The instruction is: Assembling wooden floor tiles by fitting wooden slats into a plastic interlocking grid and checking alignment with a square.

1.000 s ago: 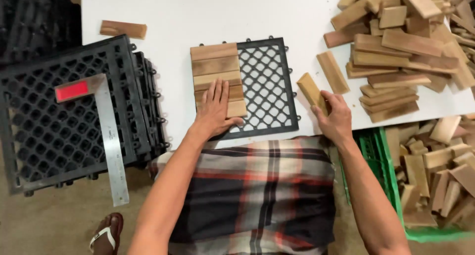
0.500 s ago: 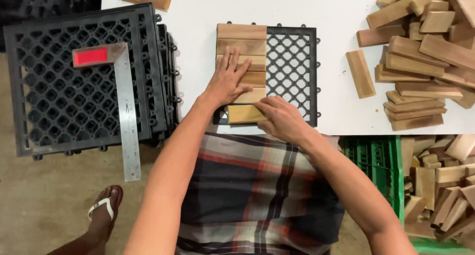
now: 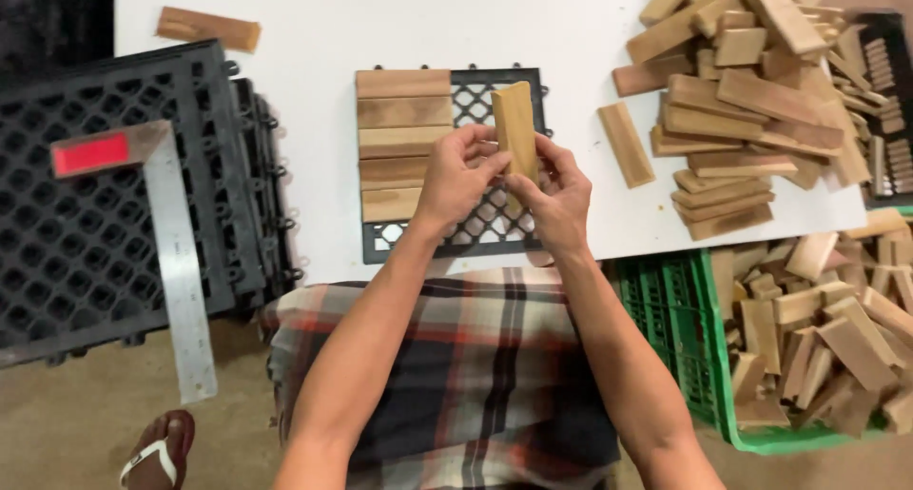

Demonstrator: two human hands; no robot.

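**Two hands hold one wood piece over the black grid**

The left hand (image 3: 456,171) and the right hand (image 3: 556,190) both hold a short light brown wood slat (image 3: 514,128). The slat stands almost upright, and its top tips a little toward 11 o'clock. The left fingers (image 3: 475,140) are clamped on its left edge. The right fingers (image 3: 547,152) are clamped on its right edge and its lower end. The slat is lifted up, not lying down.

Under the hands lies a square black plastic grid tile (image 3: 475,100) on the white worktop (image 3: 314,33). Five flat brown wood slats (image 3: 404,143) sit in a row on the left half of the grid, each one touching the next. The right half of the grid is bare.

At 3 o'clock from the hands is a big loose pile of wood slats (image 3: 742,90) on the worktop. One single wood slat (image 3: 626,144) lies just beside the pile. At 5 o'clock a green plastic crate (image 3: 666,319) holds more wood pieces.

At 9 o'clock is a stack of black plastic grid tiles (image 3: 86,243). A metal square ruler with a red handle (image 3: 176,271) lies on top of it. One more small wood slat (image 3: 208,29) lies at 10 o'clock, near the worktop's far edge.
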